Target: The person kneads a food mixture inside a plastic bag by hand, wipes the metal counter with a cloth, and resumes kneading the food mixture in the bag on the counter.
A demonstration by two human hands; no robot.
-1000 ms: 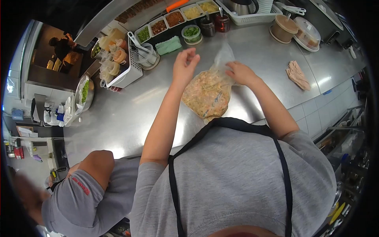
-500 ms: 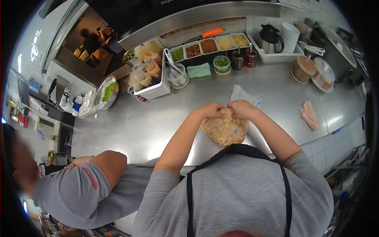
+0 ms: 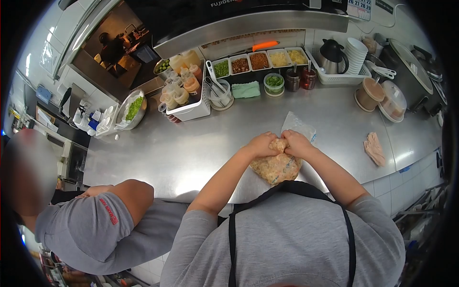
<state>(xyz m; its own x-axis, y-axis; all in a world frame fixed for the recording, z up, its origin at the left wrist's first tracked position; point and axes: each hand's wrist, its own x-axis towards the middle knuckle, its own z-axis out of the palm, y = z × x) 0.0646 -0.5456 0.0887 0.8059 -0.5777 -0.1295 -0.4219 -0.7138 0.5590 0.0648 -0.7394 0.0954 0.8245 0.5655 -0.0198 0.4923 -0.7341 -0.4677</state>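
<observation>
A clear plastic bag of pale, chunky food rests on the steel counter in front of my body. My left hand is closed around the bag's upper left part. From the other side my right hand grips it too, fingers wrapped on the plastic. A lump of the filling bulges up between the two hands. Beyond them, the bag's loose top lies flat on the counter. What exactly the food is, I cannot make out.
A row of topping trays lines the back, with a green cloth and a tub of chopped greens before it. A white basket of sauce bottles stands left. A pink cloth lies right. A co-worker is at my left.
My hands have shifted slightly on the bag, and more of the filling now bulges between them. The whole view has moved a little, and the co-worker's head has turned or shifted.
</observation>
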